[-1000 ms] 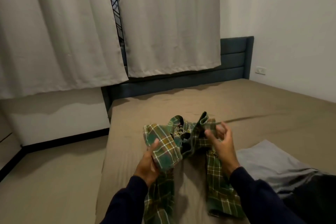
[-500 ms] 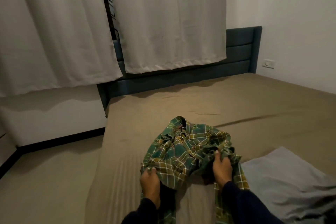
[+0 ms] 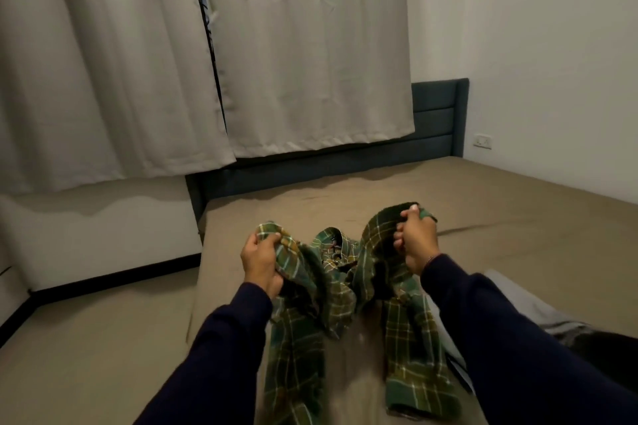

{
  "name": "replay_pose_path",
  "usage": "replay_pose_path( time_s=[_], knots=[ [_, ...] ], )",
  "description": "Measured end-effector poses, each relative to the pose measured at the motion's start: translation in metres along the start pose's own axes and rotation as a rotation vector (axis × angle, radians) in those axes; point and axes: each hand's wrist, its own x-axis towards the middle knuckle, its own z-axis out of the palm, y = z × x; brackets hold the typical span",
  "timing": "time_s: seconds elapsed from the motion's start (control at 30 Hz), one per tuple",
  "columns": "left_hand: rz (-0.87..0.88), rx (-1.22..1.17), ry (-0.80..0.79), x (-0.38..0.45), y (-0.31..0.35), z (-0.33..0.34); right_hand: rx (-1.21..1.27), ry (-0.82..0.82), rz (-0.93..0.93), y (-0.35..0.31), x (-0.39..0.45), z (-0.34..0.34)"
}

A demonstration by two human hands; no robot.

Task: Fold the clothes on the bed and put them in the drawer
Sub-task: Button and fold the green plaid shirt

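A green plaid shirt (image 3: 340,290) hangs lifted over the brown bed (image 3: 500,217), collar facing away from me and the two front panels trailing down toward me. My left hand (image 3: 260,260) grips the left shoulder part of the shirt. My right hand (image 3: 416,238) grips the right shoulder part, held a little higher. Both arms wear dark blue sleeves. No drawer is in view.
A grey garment (image 3: 528,310) lies on the bed at the right, partly behind my right arm. A dark headboard (image 3: 435,121) and pale curtains (image 3: 303,45) stand beyond the bed. Bare floor (image 3: 89,338) runs along the bed's left side. The white wall holds a socket (image 3: 482,141).
The shirt was bunched low on the bed half a second ago. Both hands have raised it and moved apart, spreading the shoulders so the front panels hang down.
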Motion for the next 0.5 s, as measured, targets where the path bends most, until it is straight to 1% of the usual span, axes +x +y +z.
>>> replay_pose_path(
  time_s=[0.03,0.1,0.13,0.2,0.23,0.3,0.37,0.4,0.43,0.47,0.5],
  knots=[
    [0.002,-0.008,0.018,-0.001,0.013,-0.007,0.056,-0.015,0.031,-0.014,-0.002,-0.005],
    [0.007,-0.055,0.027,-0.012,0.045,-0.023,0.062,-0.078,0.069,-0.047,-0.016,-0.02],
    [0.027,-0.071,0.021,-0.013,0.061,-0.029,0.029,-0.114,0.052,-0.065,-0.021,-0.027],
    [0.067,-0.09,0.014,-0.023,0.098,-0.043,-0.033,-0.152,-0.047,-0.104,-0.037,-0.046],
    [0.08,-0.093,0.009,-0.025,0.117,-0.052,-0.038,-0.137,-0.122,-0.122,-0.041,-0.055],
    [0.108,-0.108,0.019,-0.027,0.147,-0.069,-0.013,-0.037,-0.293,-0.154,-0.044,-0.077],
    [0.204,-0.132,0.102,-0.028,0.164,-0.085,0.015,0.047,-0.385,-0.166,-0.034,-0.095],
    [0.246,-0.131,0.115,-0.024,0.163,-0.092,0.008,0.018,-0.377,-0.164,-0.026,-0.1],
    [0.272,-0.097,0.109,-0.023,0.156,-0.101,-0.026,-0.073,-0.341,-0.153,-0.017,-0.102],
    [0.239,-0.103,0.077,-0.019,0.144,-0.11,-0.084,-0.186,-0.292,-0.135,-0.01,-0.102],
    [0.165,-0.091,0.037,-0.013,0.118,-0.121,-0.19,-0.274,-0.256,-0.11,-0.006,-0.103]
  ],
)
